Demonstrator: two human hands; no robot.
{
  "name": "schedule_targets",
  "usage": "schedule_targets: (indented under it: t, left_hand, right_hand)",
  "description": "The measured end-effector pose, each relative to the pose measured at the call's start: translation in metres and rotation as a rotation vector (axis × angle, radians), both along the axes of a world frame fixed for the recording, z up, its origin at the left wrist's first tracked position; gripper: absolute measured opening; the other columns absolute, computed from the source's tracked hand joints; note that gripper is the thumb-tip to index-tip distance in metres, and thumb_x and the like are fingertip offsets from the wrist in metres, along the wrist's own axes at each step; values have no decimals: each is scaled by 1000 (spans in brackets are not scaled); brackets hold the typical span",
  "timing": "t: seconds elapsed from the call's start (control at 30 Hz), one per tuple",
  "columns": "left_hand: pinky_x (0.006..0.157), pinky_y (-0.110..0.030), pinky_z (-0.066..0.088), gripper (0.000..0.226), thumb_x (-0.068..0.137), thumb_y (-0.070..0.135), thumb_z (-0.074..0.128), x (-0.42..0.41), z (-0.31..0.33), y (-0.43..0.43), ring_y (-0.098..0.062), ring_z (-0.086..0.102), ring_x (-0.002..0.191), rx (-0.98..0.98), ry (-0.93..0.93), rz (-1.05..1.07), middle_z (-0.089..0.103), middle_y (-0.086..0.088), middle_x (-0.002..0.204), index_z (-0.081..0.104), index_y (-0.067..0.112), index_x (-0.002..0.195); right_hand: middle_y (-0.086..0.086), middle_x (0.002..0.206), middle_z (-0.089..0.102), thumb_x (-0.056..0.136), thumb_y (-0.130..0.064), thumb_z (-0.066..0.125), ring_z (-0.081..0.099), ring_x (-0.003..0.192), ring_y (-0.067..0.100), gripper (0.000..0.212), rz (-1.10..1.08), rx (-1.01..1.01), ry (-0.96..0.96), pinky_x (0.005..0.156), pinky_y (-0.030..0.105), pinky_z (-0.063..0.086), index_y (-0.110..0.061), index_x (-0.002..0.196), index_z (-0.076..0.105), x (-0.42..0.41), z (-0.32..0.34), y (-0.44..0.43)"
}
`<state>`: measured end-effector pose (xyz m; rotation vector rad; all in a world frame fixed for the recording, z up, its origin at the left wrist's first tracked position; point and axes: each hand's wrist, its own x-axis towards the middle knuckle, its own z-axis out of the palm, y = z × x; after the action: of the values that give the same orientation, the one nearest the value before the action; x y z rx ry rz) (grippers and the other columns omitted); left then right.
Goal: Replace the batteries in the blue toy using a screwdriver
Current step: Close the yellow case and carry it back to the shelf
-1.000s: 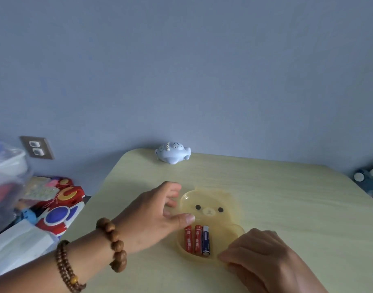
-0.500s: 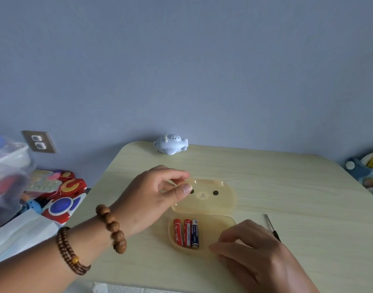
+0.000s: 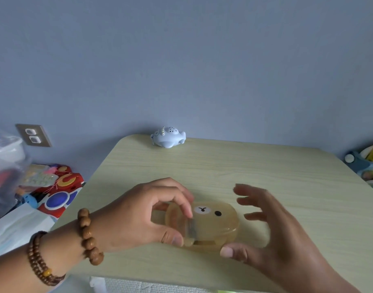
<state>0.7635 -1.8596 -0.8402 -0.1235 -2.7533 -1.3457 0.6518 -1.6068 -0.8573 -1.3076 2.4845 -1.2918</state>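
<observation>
The blue toy point(image 3: 168, 138), a small pale-blue whale shape, stands at the table's far edge, well beyond both hands. A translucent yellow bear-face box point(image 3: 220, 224) lies near the front of the table. My left hand point(image 3: 139, 216) pinches the left edge of its lid, which rests tilted over the base. My right hand point(image 3: 276, 233) hovers at the box's right side with its fingers spread, and its thumb touches the box's front edge. The batteries inside are hidden under the lid. No screwdriver is visible.
The pale wooden table point(image 3: 266, 176) stands against a blue wall. Left of it lie colourful toys point(image 3: 61, 191), a plastic bag point(image 3: 6, 161) and white paper, below a wall socket point(image 3: 33, 135). More toys point(image 3: 367, 161) sit past the right edge.
The lid, held up half a second ago with three batteries showing, now lies over the base and hides them. My right hand has lifted off the table and spread its fingers.
</observation>
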Motion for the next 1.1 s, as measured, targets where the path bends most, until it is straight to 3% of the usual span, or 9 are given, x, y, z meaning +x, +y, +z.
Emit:
schedule_targets:
  t: [0.1, 0.23, 0.4, 0.53, 0.83, 0.93, 1.0, 1.07, 1.1]
  left_hand:
    - [102, -25, 48, 52, 61, 28, 96, -1, -1, 2, -5, 57, 122, -93, 15, 14, 61, 20, 123, 67, 38, 103]
    - [105, -23, 46, 70, 55, 35, 97, -1, -3, 2, 3, 60, 118, -87, -33, 74, 65, 24, 123, 58, 45, 113]
    - [105, -20, 45, 72, 60, 36, 95, 1, -2, 3, 8, 58, 118, -126, -82, 69, 62, 29, 123, 57, 42, 121]
    - [105, -15, 42, 79, 62, 58, 87, 1, 4, 6, 16, 50, 121, -195, -129, 38, 56, 34, 128, 50, 45, 132]
    - [95, -22, 49, 75, 56, 61, 88, 0, 0, 14, 11, 59, 109, -202, -119, 127, 66, 30, 112, 53, 50, 122]
    - [98, -20, 46, 77, 58, 65, 85, 2, 1, 14, 14, 54, 112, -260, -105, 112, 61, 33, 117, 49, 50, 126]
    - [101, -16, 42, 81, 60, 66, 82, 4, 1, 16, 16, 48, 117, -312, -74, 104, 53, 36, 123, 46, 48, 129]
    - [101, -11, 38, 88, 58, 68, 82, 7, 0, 18, 17, 42, 121, -345, -31, 83, 43, 38, 128, 40, 46, 132]
    - [100, -8, 37, 91, 56, 69, 83, 9, -2, 19, 16, 40, 122, -360, -9, 64, 37, 37, 130, 37, 46, 131]
  right_hand:
    - [-31, 122, 57, 48, -83, 74, 57, 113, -9, 97, 70, 120, -3, 86, 6, 46, -45, 133, 48, -4, 3, -4]
    - [-28, 116, 57, 52, -85, 69, 57, 109, -5, 98, 80, 192, 48, 93, 22, 49, -38, 135, 51, -6, 3, -11]
    - [-28, 113, 55, 54, -85, 69, 56, 107, -2, 90, 71, 215, 42, 92, 26, 49, -40, 131, 53, -2, 5, -13]
    - [-30, 113, 53, 53, -86, 68, 56, 107, -2, 90, 58, 241, 42, 92, 27, 49, -42, 130, 51, -1, 7, -15]
    - [-32, 111, 52, 52, -82, 71, 52, 105, -5, 83, 16, 335, 60, 90, 25, 49, -49, 124, 46, 3, 12, -16]
    - [-35, 124, 43, 53, -86, 65, 49, 112, -3, 95, 20, 378, 128, 92, 25, 50, -50, 136, 35, 7, 11, -15]
    - [-39, 142, 22, 52, -83, 67, 41, 123, -5, 106, 42, 396, 203, 93, 25, 50, -51, 143, 23, 9, 10, -11]
    - [-33, 155, 11, 58, -71, 72, 38, 132, -3, 95, 78, 343, 313, 90, 29, 55, -52, 141, 30, 12, 11, -8]
    - [-25, 159, 18, 64, -63, 73, 44, 133, 3, 78, 105, 280, 389, 86, 32, 57, -50, 135, 43, 12, 10, -6]
